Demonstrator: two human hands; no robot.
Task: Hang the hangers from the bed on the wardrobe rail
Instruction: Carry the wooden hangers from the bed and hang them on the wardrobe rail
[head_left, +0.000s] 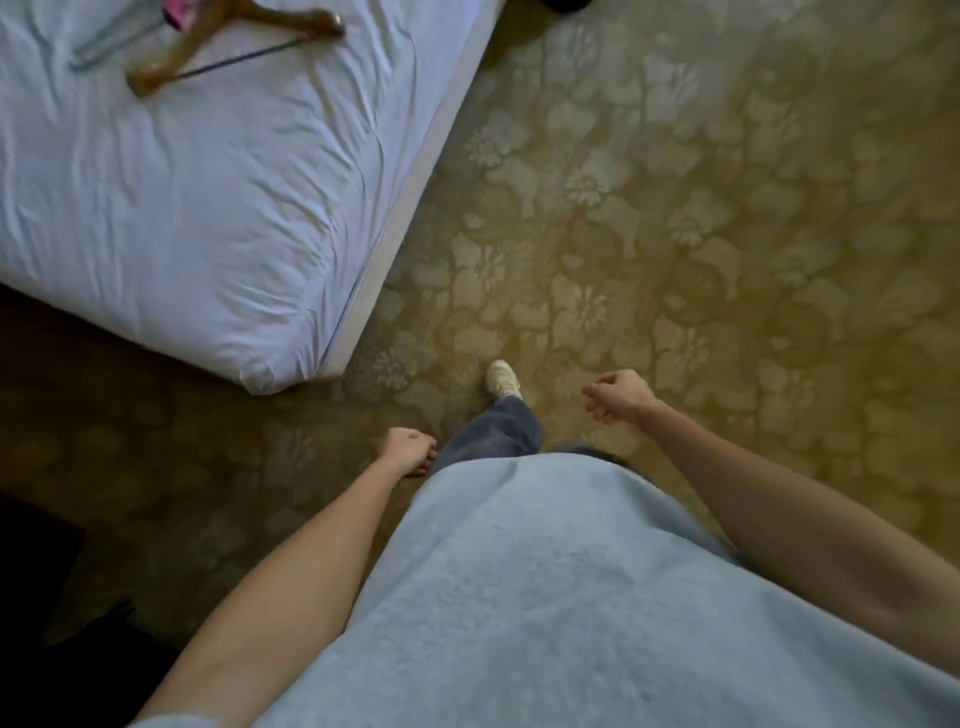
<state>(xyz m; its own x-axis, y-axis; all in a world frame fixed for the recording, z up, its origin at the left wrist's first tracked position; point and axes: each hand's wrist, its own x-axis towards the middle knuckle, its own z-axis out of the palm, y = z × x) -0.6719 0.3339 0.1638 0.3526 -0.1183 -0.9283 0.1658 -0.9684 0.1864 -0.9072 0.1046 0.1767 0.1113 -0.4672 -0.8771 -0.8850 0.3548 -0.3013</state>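
Note:
A wooden hanger (176, 49) with a dark crossbar lies on the white bed (197, 218) at the top left. Beside it lie a clear grey hanger (111, 39) and a pink one (176, 8), cut off by the frame's top edge. My left hand (408, 451) hangs by my hip, fingers loosely curled, holding nothing. My right hand (618, 397) swings out to the right, fingers also loosely curled and empty. Both hands are far from the hangers. The wardrobe rail is not in view.
Patterned yellow-green carpet (675, 234) covers the floor to the right of the bed. My foot in a white shoe (501, 379) steps forward near the bed corner. A dark object (563, 4) sits at the top edge. Dark furniture (36, 561) stands at the lower left.

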